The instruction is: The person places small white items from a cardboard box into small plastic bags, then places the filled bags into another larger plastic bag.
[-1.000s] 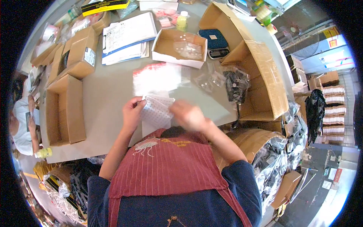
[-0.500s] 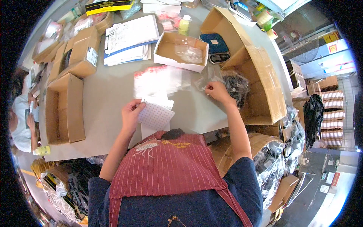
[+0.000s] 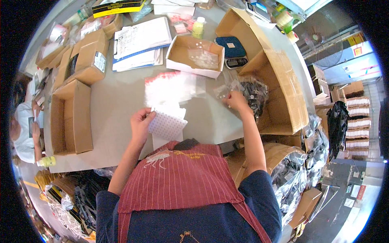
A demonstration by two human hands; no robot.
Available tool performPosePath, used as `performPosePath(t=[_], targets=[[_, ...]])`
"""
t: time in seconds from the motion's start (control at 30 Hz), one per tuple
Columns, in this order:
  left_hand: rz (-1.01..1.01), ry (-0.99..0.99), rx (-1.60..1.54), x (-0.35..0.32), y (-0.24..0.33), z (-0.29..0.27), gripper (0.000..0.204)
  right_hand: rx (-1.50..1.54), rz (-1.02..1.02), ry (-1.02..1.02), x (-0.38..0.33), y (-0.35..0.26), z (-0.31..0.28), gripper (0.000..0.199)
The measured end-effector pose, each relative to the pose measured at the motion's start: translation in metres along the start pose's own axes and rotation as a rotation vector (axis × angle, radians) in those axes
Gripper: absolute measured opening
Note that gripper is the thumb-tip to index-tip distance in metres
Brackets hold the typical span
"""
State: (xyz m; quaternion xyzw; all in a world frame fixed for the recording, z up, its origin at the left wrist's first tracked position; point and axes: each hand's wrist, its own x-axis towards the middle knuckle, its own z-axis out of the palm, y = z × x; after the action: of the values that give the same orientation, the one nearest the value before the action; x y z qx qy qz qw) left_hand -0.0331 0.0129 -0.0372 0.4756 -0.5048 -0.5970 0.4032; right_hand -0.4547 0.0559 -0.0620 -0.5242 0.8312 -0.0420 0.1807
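Note:
My left hand [image 3: 142,123] pinches the upper left corner of a white sheet of small round stickers [image 3: 168,121], its rows of pinkish dots facing up, above the near edge of the table. Over to the right, my right hand [image 3: 236,100] has its fingers drawn together; a small pale spot shows at the fingertips, too small to name. Clear plastic bags [image 3: 222,91] lie just beyond those fingers. Beside the hand, clear bags with black contents [image 3: 256,95] lie at the mouth of a large cardboard box. A stack of clear bags with red edges [image 3: 164,87] lies beyond the sticker sheet.
A white-sided carton [image 3: 194,71] holding small clear bags stands farther back, near clipboards with papers [image 3: 142,38]. The large cardboard box [image 3: 283,97] bounds the right side. An open brown box [image 3: 71,117] stands left. At far left, another person [image 3: 26,125] sits.
My right hand has moved slightly right and nearer to me, its wrist turned a little. My left hand keeps the sticker sheet in nearly the same place.

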Motion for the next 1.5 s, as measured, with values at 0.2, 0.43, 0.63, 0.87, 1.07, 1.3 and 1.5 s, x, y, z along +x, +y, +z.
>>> performPosePath(t=[0.2,0.43,0.63,0.87,1.07,1.3,1.5], targets=[[0.012,0.025,0.024,-0.006,0.002,-0.006,0.012,0.894,-0.008,-0.067,-0.022,-0.036,-0.045,0.020],[-0.085,0.030,0.054,-0.001,0.000,-0.006,0.017,0.795,-0.138,0.042,0.044,-0.072,-0.067,0.024],[-0.135,0.143,-0.060,-0.006,-0.019,-0.024,0.022,0.602,-0.078,0.226,0.052,-0.039,-0.083,0.041],[-0.123,0.054,-0.143,-0.004,-0.019,-0.021,0.019,0.070,0.089,-0.019,0.022,0.012,-0.074,0.041],[-0.096,0.052,-0.039,-0.001,0.002,-0.002,0.017,0.105,-0.003,0.162,0.012,0.018,-0.052,0.026],[-0.126,0.046,-0.102,0.001,-0.017,-0.015,0.018,0.569,-0.119,-0.195,-0.019,0.006,-0.033,0.019],[-0.087,0.002,-0.103,0.003,-0.015,-0.019,0.018,0.609,0.045,0.153,-0.011,0.020,-0.039,0.022]])
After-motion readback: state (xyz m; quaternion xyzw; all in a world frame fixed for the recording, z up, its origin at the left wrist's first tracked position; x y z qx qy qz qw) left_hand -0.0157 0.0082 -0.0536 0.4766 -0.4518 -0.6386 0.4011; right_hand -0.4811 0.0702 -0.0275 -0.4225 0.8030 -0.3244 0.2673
